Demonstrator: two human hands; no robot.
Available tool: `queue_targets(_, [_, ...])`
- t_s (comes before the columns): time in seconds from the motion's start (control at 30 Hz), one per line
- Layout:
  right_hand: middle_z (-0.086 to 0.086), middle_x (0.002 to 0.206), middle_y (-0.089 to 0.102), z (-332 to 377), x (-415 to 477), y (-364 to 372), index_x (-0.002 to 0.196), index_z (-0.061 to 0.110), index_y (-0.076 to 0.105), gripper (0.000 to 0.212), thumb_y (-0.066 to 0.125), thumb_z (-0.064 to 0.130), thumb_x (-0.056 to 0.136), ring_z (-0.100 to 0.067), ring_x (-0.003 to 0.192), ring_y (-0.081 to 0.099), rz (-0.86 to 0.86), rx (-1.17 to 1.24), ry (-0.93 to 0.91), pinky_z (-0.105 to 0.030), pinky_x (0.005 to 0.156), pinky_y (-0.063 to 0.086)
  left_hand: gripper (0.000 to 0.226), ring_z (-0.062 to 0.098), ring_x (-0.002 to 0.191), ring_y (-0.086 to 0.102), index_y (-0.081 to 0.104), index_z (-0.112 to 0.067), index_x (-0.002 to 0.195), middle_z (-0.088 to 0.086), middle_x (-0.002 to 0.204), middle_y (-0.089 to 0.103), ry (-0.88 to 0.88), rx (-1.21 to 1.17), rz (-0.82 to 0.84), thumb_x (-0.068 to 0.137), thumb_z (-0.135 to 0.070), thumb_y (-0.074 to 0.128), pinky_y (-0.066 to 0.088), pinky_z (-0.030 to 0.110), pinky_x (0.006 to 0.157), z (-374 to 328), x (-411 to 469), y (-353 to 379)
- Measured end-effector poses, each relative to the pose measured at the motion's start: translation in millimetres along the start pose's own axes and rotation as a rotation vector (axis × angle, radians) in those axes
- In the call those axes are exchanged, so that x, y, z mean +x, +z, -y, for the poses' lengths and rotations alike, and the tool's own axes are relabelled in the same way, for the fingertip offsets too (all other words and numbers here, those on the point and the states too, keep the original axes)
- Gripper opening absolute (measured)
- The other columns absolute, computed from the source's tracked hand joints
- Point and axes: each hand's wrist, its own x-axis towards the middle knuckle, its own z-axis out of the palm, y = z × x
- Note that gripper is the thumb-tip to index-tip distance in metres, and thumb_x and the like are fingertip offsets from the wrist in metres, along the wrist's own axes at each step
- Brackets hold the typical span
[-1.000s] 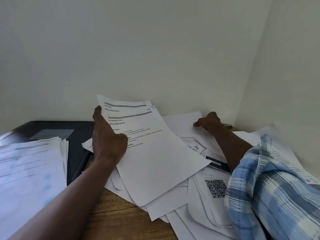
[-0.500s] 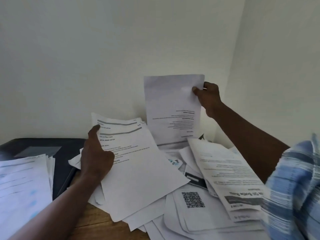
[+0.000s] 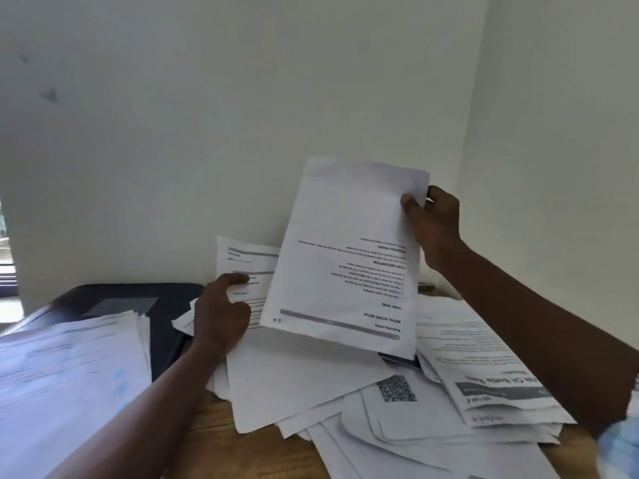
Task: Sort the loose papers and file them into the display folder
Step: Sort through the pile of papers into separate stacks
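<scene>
White sheet (image 3: 349,257) held up above the pile of loose papers (image 3: 380,426), its print upside down.
The right hand (image 3: 434,226) pinches the sheet's upper right corner, thumb in front. Its long axis stands nearly upright, top leaning slightly right, heading at the lower edge. At the pile's left side the left hand (image 3: 221,312) grips a second sheet (image 3: 249,261), partly behind the raised one. A black folder (image 3: 138,299) lies left of the pile.
</scene>
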Motion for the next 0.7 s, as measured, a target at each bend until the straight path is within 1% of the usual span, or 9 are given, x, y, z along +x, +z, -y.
queue_targets(0.07, [-0.004, 0.092, 0.074, -20, -14, 5, 0.085, 0.024, 0.066, 0.008, 0.070, 0.026, 0.092, -0.020, 0.082, 0.067, -0.004, -0.043, 0.017, -0.046, 0.083, 0.058, 0.060, 0.023, 0.105, 0.061, 0.071, -0.026, 0.120, -0.001, 0.120, 0.064, -0.012, -0.009, -0.006, 0.076, 0.009, 0.052, 0.052, 0.035, 0.093, 0, 1, 0])
queue_targets(0.17, [-0.012, 0.093, 0.073, -46, -34, 12, 0.080, 0.024, 0.063, 0.013, 0.069, 0.026, 0.091, -0.020, 0.079, 0.064, -0.029, -0.065, 0.037, -0.048, 0.081, 0.057, 0.060, 0.018, 0.096, 0.063, 0.074, -0.027, 0.116, -0.006, 0.112, 0.066, -0.008, -0.030, 0.001, 0.075, 0.009, 0.049, 0.053, 0.030, 0.085, -2, 0, 1])
queue_targets(0.27, [-0.016, 0.095, 0.072, -67, -49, 19, 0.087, 0.015, 0.066, 0.012, 0.069, 0.026, 0.092, -0.020, 0.081, 0.062, -0.063, -0.070, 0.034, -0.049, 0.082, 0.055, 0.062, 0.009, 0.090, 0.064, 0.074, -0.029, 0.114, -0.012, 0.107, 0.067, 0.006, -0.037, 0.018, 0.073, 0.010, 0.047, 0.052, 0.026, 0.075, 0, 0, 2])
queue_targets(0.37, [-0.014, 0.095, 0.072, -84, -59, 19, 0.096, 0.011, 0.068, 0.016, 0.068, 0.026, 0.093, -0.028, 0.087, 0.067, -0.088, -0.082, 0.023, -0.048, 0.083, 0.054, 0.063, 0.014, 0.095, 0.068, 0.074, -0.030, 0.112, -0.014, 0.109, 0.070, 0.021, -0.050, 0.025, 0.071, 0.008, 0.047, 0.056, 0.029, 0.075, 2, 0, 2])
queue_targets(0.43, [-0.017, 0.097, 0.072, -93, -63, 17, 0.097, 0.009, 0.068, 0.021, 0.067, 0.029, 0.092, -0.036, 0.092, 0.067, -0.084, -0.095, 0.018, -0.051, 0.084, 0.054, 0.063, 0.012, 0.095, 0.069, 0.074, -0.031, 0.112, -0.013, 0.110, 0.070, 0.017, -0.058, 0.029, 0.072, 0.009, 0.046, 0.058, 0.028, 0.071, 1, 0, 2])
queue_targets(0.47, [-0.018, 0.098, 0.072, -96, -64, 15, 0.098, 0.008, 0.068, 0.021, 0.067, 0.029, 0.092, -0.036, 0.093, 0.067, -0.081, -0.105, 0.026, -0.050, 0.084, 0.054, 0.063, 0.011, 0.095, 0.069, 0.074, -0.031, 0.112, -0.014, 0.110, 0.070, 0.018, -0.061, 0.030, 0.072, 0.009, 0.045, 0.059, 0.029, 0.072, 1, 0, 3])
queue_targets(0.6, [-0.019, 0.100, 0.072, -97, -68, 12, 0.101, 0.008, 0.069, 0.015, 0.067, 0.022, 0.094, -0.028, 0.084, 0.066, -0.084, -0.126, 0.036, -0.040, 0.080, 0.053, 0.063, 0.014, 0.097, 0.070, 0.074, -0.031, 0.113, -0.010, 0.113, 0.072, 0.049, -0.074, 0.030, 0.069, 0.004, 0.043, 0.062, 0.035, 0.077, 4, 0, 5])
queue_targets(0.67, [-0.020, 0.100, 0.072, -98, -68, 10, 0.102, 0.007, 0.069, 0.015, 0.067, 0.020, 0.095, -0.028, 0.083, 0.065, -0.088, -0.133, 0.032, -0.037, 0.078, 0.052, 0.063, 0.015, 0.098, 0.070, 0.073, -0.031, 0.114, -0.008, 0.116, 0.072, 0.052, -0.071, 0.025, 0.072, 0.006, 0.044, 0.062, 0.035, 0.078, 5, 1, 6])
queue_targets(0.7, [-0.020, 0.100, 0.072, -98, -68, 10, 0.101, 0.006, 0.069, 0.015, 0.067, 0.019, 0.095, -0.025, 0.082, 0.063, -0.089, -0.131, 0.032, -0.035, 0.077, 0.052, 0.063, 0.015, 0.099, 0.070, 0.073, -0.030, 0.114, -0.008, 0.117, 0.072, 0.056, -0.074, 0.022, 0.073, 0.008, 0.044, 0.062, 0.035, 0.078, 5, 1, 7])
